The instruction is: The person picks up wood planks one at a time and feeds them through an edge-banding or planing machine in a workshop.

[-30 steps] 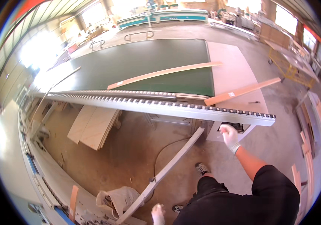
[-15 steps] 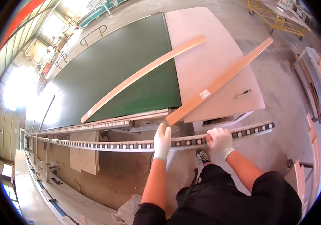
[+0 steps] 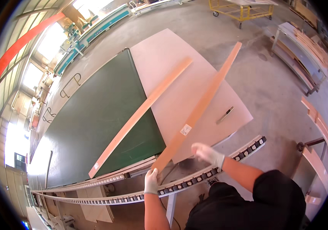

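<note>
A long, narrow wooden board [image 3: 203,102] with a small white label lies slantwise on the pale pink panel [image 3: 154,50]. My left hand [image 3: 151,181], in a whitish glove, is closed on the board's near end, at the table's front edge. Just right of the board, my gloved right hand [image 3: 208,154] hovers above the near side with its fingers stretched out and holds nothing I can see. A second long strip [image 3: 133,119] lies to the left, across the dark green table top [image 3: 95,115] and the panel. A marker pen [image 3: 225,115] rests on the panel.
A curved-looking roller rail [image 3: 200,177] runs between me and the table. On the right stands a cart [image 3: 298,50] with stacked strips, with more wooden pieces [image 3: 319,119] nearer me. A yellow wheeled frame [image 3: 244,14] and a teal machine [image 3: 95,32] are farther off.
My view has turned to the right. My right hand has left the roller rail and come up toward the board. My left hand stays at the board's near end.
</note>
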{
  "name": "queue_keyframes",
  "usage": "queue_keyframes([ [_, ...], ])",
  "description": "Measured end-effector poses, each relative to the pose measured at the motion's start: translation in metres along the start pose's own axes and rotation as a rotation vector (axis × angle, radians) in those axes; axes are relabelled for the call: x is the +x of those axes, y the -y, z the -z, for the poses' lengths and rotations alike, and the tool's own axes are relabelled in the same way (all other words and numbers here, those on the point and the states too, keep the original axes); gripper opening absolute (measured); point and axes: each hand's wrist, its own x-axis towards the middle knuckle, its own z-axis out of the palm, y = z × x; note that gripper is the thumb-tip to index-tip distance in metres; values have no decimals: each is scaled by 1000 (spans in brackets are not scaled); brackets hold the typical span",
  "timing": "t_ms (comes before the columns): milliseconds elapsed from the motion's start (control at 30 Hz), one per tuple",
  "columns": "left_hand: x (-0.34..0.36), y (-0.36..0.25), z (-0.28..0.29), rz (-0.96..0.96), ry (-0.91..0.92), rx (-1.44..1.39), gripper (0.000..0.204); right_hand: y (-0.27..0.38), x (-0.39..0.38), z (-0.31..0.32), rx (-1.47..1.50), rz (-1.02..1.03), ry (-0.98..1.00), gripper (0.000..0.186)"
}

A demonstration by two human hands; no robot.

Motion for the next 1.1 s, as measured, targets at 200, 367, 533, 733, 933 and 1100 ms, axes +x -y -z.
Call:
queue_keyframes([
  [200, -138, -30, 34, -119, -175, 204, 22, 10, 123, 69, 792, -82, -615, 33],
  [367, -234, 40, 106, -147, -396, 109, 28, -35, 168, 81, 809, 118, -806, 41],
  [533, -247, 59, 107, -310, -708, 28, 42, -26, 136, 50, 1017, -22, -483, 39],
  [733, -259, 61, 124, -472, -766, -99, 42, 29, 87, 11, 1066, -146, -433, 38],
  [933, -249, 73, 140, -542, -830, 112, 36, 2, 115, 3, 1106, -217, -443, 26],
  [1100, -234, 48, 139, -355, -780, 226, 35, 1, 121, -9, 1103, -198, -413, 21],
])
